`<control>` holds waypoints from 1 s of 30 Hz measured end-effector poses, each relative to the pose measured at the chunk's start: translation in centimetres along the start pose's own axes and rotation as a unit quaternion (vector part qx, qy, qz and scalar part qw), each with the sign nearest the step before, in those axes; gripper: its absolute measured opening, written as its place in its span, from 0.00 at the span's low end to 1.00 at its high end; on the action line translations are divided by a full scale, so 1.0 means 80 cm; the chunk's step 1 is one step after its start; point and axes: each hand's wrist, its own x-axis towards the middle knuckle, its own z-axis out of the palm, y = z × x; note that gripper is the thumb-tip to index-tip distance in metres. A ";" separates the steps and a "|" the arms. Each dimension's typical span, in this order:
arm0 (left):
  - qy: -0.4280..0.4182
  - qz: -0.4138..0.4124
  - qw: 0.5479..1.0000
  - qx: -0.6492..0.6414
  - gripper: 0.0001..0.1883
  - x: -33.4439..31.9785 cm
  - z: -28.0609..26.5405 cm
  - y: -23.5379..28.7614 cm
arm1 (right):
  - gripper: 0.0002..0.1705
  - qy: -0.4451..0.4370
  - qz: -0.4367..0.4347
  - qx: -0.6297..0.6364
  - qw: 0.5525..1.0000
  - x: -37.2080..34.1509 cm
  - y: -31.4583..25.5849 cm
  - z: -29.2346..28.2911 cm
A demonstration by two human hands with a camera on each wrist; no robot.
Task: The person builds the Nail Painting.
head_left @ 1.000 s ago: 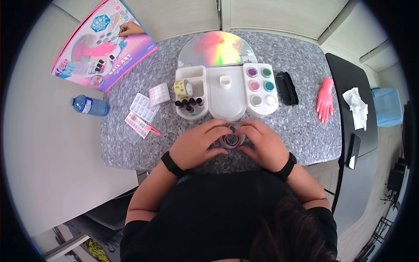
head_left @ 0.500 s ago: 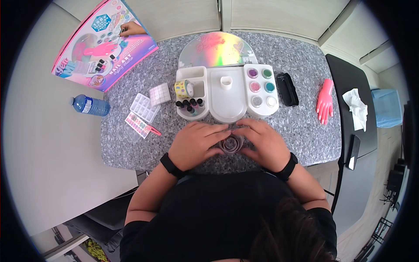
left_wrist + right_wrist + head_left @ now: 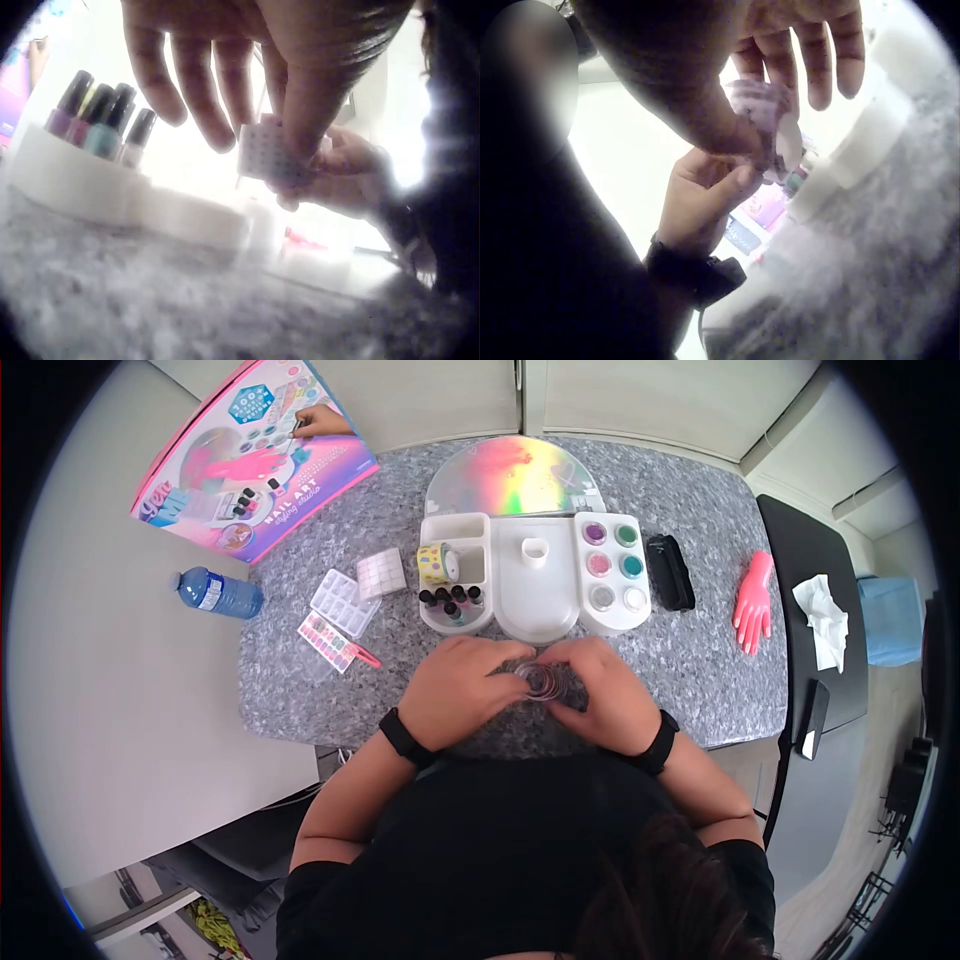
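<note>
A coiled roll of clear strip (image 3: 540, 682) is held between both hands at the table's near side. Pale with rows of grey dots, its side (image 3: 261, 152) shows in the left wrist view; pinkish bands on the roll (image 3: 759, 105) appear in the right wrist view. My left hand (image 3: 458, 688) pinches its left side with thumb and fingertips. From the other side my right hand (image 3: 612, 695) grips it between thumb and fingers. Just beyond stands a white nail-art station (image 3: 535, 615) with small nail polish bottles (image 3: 453, 600) and a yellow patterned roll (image 3: 434, 564).
Glitter pots (image 3: 598, 565) fill the station's right part. A black tray (image 3: 670, 573) and a pink model hand (image 3: 753, 605) lie to the right. Leftward are a clear compartment tray (image 3: 345, 603), a sticker sheet (image 3: 325, 640), a water bottle (image 3: 220, 592) and the kit box (image 3: 250, 460).
The roll came slightly nearer my body, then back a little, while both hands kept hold and shifted their fingers on it. The head view has swung slightly, moving the scene rightward.
</note>
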 end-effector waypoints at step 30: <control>0.034 -0.353 0.932 0.070 0.45 -0.024 -0.090 -0.148 | 0.23 0.008 -0.094 -0.114 0.989 0.230 -0.003 -0.007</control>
